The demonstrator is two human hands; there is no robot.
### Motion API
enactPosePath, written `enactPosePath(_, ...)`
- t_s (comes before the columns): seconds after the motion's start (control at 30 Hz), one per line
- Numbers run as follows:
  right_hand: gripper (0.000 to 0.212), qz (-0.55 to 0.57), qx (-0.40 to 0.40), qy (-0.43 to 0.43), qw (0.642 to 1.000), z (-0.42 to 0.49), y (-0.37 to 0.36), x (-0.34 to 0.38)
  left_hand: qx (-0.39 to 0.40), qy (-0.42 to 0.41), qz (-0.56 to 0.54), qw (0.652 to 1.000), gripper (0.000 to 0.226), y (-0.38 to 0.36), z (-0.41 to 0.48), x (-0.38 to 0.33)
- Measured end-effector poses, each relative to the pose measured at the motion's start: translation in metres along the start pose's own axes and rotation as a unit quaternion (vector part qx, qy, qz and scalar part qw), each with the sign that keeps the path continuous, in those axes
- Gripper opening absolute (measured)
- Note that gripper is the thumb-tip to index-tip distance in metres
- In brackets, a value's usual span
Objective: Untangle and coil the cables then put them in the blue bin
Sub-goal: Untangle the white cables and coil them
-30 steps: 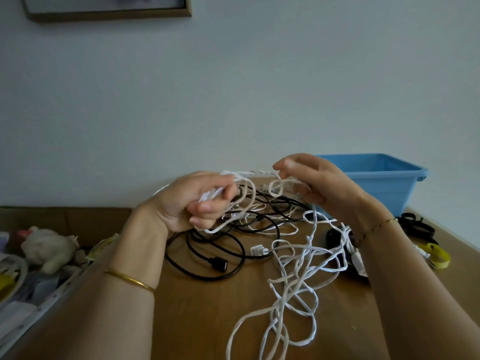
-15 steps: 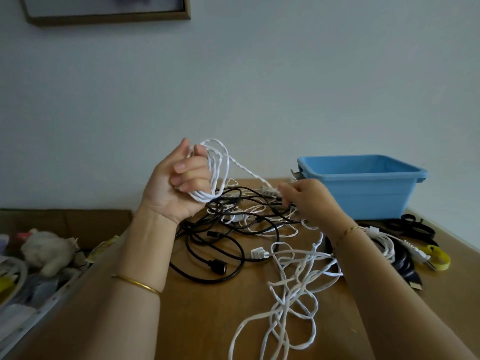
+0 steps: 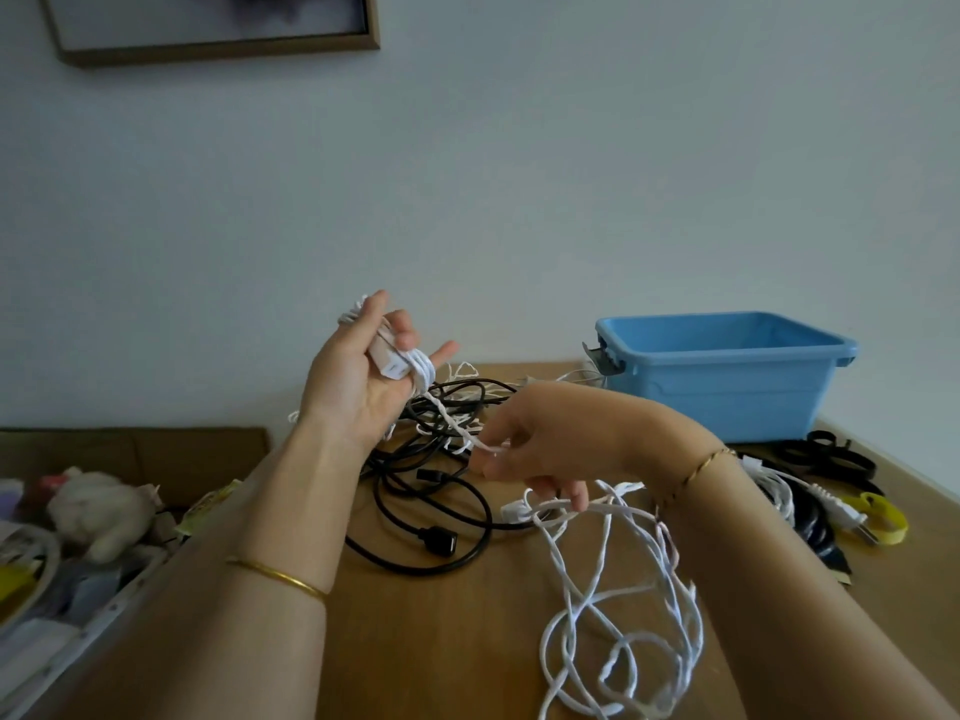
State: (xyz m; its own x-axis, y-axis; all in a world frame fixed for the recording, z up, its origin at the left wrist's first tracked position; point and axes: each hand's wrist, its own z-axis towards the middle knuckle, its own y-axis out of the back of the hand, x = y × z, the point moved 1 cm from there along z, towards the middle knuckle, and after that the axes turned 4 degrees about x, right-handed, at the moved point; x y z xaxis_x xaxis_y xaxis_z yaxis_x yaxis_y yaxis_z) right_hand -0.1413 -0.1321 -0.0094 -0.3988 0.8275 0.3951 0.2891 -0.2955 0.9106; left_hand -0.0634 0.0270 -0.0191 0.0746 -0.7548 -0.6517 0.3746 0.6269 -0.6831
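White cable: partly coiled, not in the bin yet. Clock is read on the table, 12 = wall side.

- Our left hand is raised at about 11 o'clock, palm toward us. Several turns of the cable are wound round its fingers. The thumb clamps a white plug block against them, so it is grasping the cable.
- One taut strand runs from those turns down toward 4 o'clock into our right hand.
- Our right hand pinches that strand between thumb and forefinger. More of the cable hooks over its lower fingers.
- The rest of the white cable hangs in loose tangled loops onto the table at 5 o'clock.
- Black cables lie in a heap at 12 o'clock, behind and under our hands, with a few thin white strands mixed in.
- Blue bin sits at 2 o'clock against the wall. We can't see its floor.
- At 3 o'clock there are black straps, a yellow strap and a coiled dark cable with a white lead across it.
- A plush toy sits at 9 o'clock, off the table edge among clutter.
- A gold bangle is on our left wrist and a thin chain on the right.
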Motion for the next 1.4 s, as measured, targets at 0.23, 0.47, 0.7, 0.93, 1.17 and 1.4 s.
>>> enactPosePath(0.23, 0.014, 0.001, -0.076, 0.003, 0.997, -0.008, 0.010, 0.005, 0.016, -0.048, 0.369, 0.928, 0.039, -0.009, -0.012, 0.018)
enactPosePath(0.47, 0.019, -0.020, -0.285, 0.016, 0.958, -0.013, 0.025, -0.003, 0.145, 0.017, 0.622, 0.769, 0.017, -0.024, -0.021, 0.019)
enactPosePath(0.7, 0.017, -0.031, -0.394, 0.060, 0.917, -0.011, 0.027, -0.019, 0.253, 0.191, 0.418, 0.851, 0.049, -0.035, -0.033, 0.013)
enactPosePath(0.93, 0.013, -0.037, -0.448, 0.041, 0.892, -0.003, 0.020, -0.022, 0.267, 0.211, 0.362, 0.868, 0.026, -0.029, -0.032, 0.001)
enactPosePath(1.17, 0.016, 0.003, -0.339, 0.009, 0.941, 0.001, 0.020, -0.030, 0.298, 0.300, 0.062, 0.904, 0.018, -0.020, -0.019, -0.003)
enactPosePath(1.4, 0.028, 0.141, -0.236, 0.028, 0.961, -0.010, 0.021, -0.028, 0.291, 0.359, -0.048, 0.885, 0.026, -0.010, -0.011, -0.010)
